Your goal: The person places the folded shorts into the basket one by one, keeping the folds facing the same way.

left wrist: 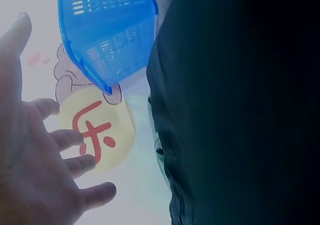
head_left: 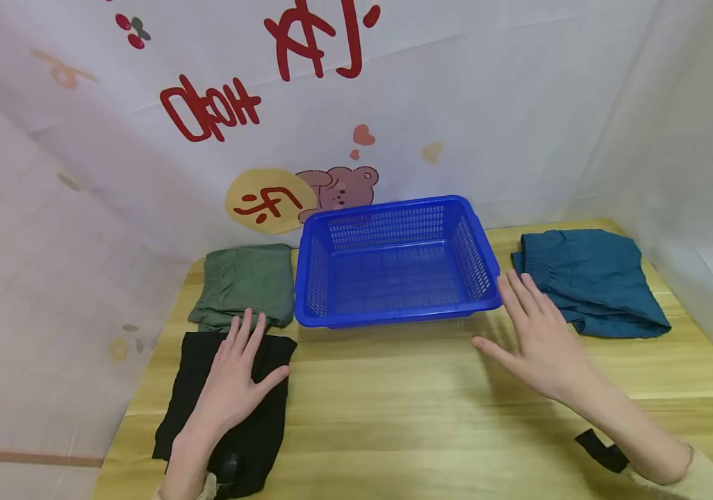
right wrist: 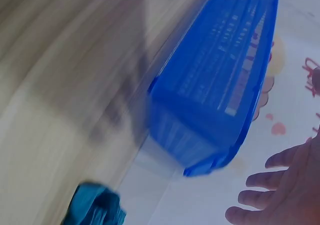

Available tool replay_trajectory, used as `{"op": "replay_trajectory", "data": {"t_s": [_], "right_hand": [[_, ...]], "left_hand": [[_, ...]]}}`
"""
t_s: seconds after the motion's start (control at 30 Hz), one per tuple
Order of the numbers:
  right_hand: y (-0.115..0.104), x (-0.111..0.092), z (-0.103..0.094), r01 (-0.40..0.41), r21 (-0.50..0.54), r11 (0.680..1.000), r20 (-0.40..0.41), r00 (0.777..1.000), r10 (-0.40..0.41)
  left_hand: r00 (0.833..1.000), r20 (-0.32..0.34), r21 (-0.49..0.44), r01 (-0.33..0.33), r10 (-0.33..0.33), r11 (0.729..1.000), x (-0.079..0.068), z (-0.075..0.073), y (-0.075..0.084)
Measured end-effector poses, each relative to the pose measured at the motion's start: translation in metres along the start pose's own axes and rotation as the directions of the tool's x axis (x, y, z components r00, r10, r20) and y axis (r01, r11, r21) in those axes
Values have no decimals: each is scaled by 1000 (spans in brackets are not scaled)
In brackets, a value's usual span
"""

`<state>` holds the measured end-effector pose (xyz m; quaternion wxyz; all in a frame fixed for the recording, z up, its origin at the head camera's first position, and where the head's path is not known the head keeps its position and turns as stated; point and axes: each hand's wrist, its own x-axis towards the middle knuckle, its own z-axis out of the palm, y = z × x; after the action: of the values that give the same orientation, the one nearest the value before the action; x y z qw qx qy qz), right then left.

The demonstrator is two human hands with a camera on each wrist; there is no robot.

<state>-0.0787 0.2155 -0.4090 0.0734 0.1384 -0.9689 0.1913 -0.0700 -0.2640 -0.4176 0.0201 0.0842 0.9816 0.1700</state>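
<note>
A blue plastic basket (head_left: 400, 318) with slotted walls stands at the back middle of the table, with nothing inside it. My left hand (head_left: 231, 382) is above a folded black garment (head_left: 263, 423), its fingers straight and spread, gripping nothing. Just behind the black cloth lies a folded grey-green garment (head_left: 250, 278) with a gathered waistband. Beside the basket's front right corner is my right hand (head_left: 541, 347), fingers extended and thumb apart. A folded teal garment (head_left: 594, 278) with an elastic waistband lies just beyond it. In the right wrist view, that hand (right wrist: 290, 190) appears with empty fingers.
A white printed cloth (head_left: 488, 104) hangs behind and along the sides of the wooden table (head_left: 381, 403). A black strap (head_left: 600, 451) shows beside the right forearm. Dark fabric (left wrist: 240, 105) fills the right half of the left wrist view.
</note>
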Motion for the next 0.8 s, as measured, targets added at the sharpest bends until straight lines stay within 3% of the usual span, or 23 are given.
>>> {"op": "replay_trajectory", "data": {"t_s": [0.2, 0.4, 0.57, 0.8], "right_hand": [[-26, 7, 12, 24, 36, 999, 21, 999, -25], [-45, 1, 23, 84, 15, 996, 49, 995, -85], [-62, 2, 34, 149, 4, 989, 38, 988, -149], [-90, 8, 43, 235, 20, 972, 16, 972, -236]], "left_hand": [[1000, -9, -38, 16, -16, 999, -4, -8, -10], [999, 0, -155, 45, -45, 987, -22, 3, -14], [998, -34, -129, 49, -54, 990, -26, 0, -23], [998, -30, -117, 54, -58, 992, -23, -14, -39]]}}
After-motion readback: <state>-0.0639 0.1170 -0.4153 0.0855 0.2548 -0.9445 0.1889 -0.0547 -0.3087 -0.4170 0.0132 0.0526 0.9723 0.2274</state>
